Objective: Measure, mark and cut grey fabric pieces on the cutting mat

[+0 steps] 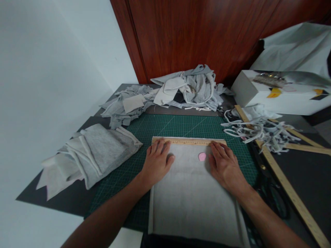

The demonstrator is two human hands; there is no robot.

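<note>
A grey piece of fabric (188,193) lies flat before me, its far edge under a wooden ruler (190,141). My left hand (157,162) rests on the ruler's left end and the cloth, fingers stretched out. At the other end my right hand (224,165) lies flat, fingertips on the ruler. Between the hands, nearer the right one, sits a small pink piece of tailor's chalk (202,156) on the fabric.
A green cutting mat (176,124) lies beneath the cloth. Folded grey fabric (103,148) is at left, scraps (191,86) at the back. To the right are fabric strips (263,132), a long wooden ruler (287,186), black scissors (271,196) and a white box (281,93).
</note>
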